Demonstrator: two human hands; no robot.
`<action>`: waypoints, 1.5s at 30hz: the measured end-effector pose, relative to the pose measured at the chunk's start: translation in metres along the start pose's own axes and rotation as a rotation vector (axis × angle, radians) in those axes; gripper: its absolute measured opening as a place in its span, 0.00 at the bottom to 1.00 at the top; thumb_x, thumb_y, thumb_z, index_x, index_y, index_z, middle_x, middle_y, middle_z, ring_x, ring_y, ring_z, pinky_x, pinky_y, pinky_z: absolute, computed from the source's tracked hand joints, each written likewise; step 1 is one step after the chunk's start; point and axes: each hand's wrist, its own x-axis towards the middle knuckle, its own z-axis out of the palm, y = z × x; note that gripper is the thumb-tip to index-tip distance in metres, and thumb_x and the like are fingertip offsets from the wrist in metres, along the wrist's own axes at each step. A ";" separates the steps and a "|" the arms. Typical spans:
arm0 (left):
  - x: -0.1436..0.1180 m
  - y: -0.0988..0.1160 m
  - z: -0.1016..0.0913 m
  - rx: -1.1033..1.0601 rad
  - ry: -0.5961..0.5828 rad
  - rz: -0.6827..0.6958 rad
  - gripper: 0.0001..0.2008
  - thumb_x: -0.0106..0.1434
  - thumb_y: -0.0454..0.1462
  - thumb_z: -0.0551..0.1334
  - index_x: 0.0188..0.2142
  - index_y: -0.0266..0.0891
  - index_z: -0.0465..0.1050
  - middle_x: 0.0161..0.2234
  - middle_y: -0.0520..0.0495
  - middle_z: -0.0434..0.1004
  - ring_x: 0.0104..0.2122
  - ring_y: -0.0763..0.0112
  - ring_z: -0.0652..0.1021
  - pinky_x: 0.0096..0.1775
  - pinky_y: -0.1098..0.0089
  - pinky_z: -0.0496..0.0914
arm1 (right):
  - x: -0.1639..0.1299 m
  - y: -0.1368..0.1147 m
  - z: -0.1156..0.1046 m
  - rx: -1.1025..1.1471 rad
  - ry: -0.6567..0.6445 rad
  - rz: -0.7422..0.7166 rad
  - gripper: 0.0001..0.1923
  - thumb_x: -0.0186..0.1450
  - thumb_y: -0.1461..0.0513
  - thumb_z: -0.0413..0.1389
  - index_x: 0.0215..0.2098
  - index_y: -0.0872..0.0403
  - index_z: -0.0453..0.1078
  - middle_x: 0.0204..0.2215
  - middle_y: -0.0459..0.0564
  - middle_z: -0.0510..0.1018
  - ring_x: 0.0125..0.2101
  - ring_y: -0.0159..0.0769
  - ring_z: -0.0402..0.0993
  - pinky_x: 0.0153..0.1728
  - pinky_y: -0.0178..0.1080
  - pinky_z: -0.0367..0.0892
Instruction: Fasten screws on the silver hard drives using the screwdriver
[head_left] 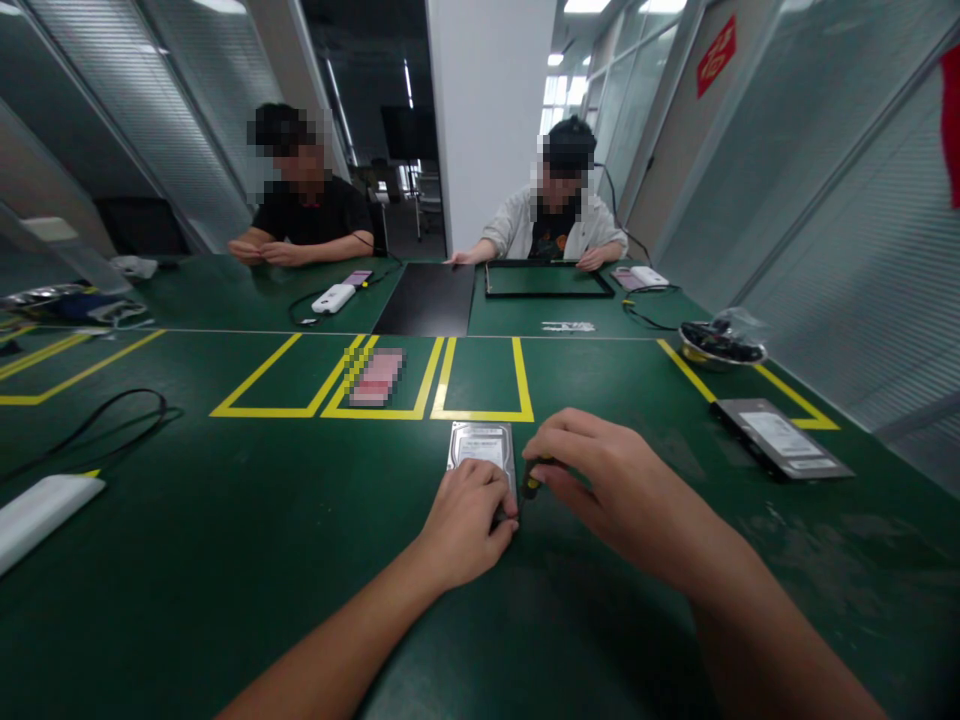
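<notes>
A silver hard drive (482, 440) with a white label lies flat on the green table in front of me. My left hand (472, 510) is closed over its near part, with fingers gripping its right edge and covering much of it. Just right of the drive, my right hand (592, 470) pinches a small screwdriver (533, 479) with a black and yellow handle. The handle is partly hidden by the fingers, and its tip is too small to make out beside the drive's edge.
Yellow tape outlines (484, 415) mark the green table (300, 560). A flat silver device (784, 438) and a metal bowl (720, 358) of black items stand right. A white device (45, 515) and black cable lie left. Two people sit opposite; one touches a black panel (427, 300) and frame (547, 295).
</notes>
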 end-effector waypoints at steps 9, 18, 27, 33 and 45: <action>0.000 -0.001 0.002 0.012 0.008 -0.003 0.05 0.57 0.33 0.67 0.31 0.41 0.71 0.40 0.48 0.72 0.45 0.58 0.70 0.46 0.58 0.64 | -0.001 0.002 0.001 0.005 0.015 -0.012 0.09 0.67 0.70 0.50 0.39 0.54 0.70 0.41 0.51 0.73 0.39 0.34 0.70 0.40 0.37 0.65; 0.000 0.000 0.002 -0.004 0.014 -0.016 0.06 0.56 0.32 0.67 0.30 0.42 0.71 0.39 0.49 0.72 0.44 0.58 0.70 0.45 0.58 0.64 | -0.003 0.001 -0.001 0.013 0.017 -0.029 0.09 0.67 0.69 0.51 0.41 0.54 0.71 0.41 0.51 0.73 0.40 0.35 0.70 0.40 0.37 0.64; 0.000 0.000 0.001 -0.013 0.013 -0.013 0.06 0.57 0.33 0.66 0.31 0.41 0.70 0.39 0.49 0.71 0.45 0.58 0.69 0.45 0.59 0.63 | -0.001 -0.002 0.000 -0.035 -0.003 0.036 0.03 0.66 0.65 0.55 0.39 0.54 0.70 0.37 0.48 0.71 0.36 0.35 0.67 0.35 0.37 0.62; 0.000 0.001 0.001 -0.018 0.016 -0.013 0.05 0.57 0.32 0.66 0.31 0.41 0.71 0.40 0.49 0.72 0.45 0.58 0.69 0.45 0.59 0.62 | -0.001 -0.002 0.002 -0.054 -0.002 0.031 0.04 0.67 0.65 0.54 0.40 0.53 0.69 0.37 0.47 0.70 0.35 0.33 0.66 0.34 0.37 0.60; -0.001 0.000 0.002 -0.008 0.025 -0.020 0.06 0.57 0.33 0.67 0.32 0.41 0.70 0.41 0.49 0.72 0.45 0.59 0.69 0.48 0.60 0.62 | 0.002 -0.005 0.006 -0.124 0.036 0.046 0.04 0.66 0.62 0.58 0.36 0.55 0.68 0.34 0.47 0.69 0.31 0.32 0.64 0.30 0.35 0.57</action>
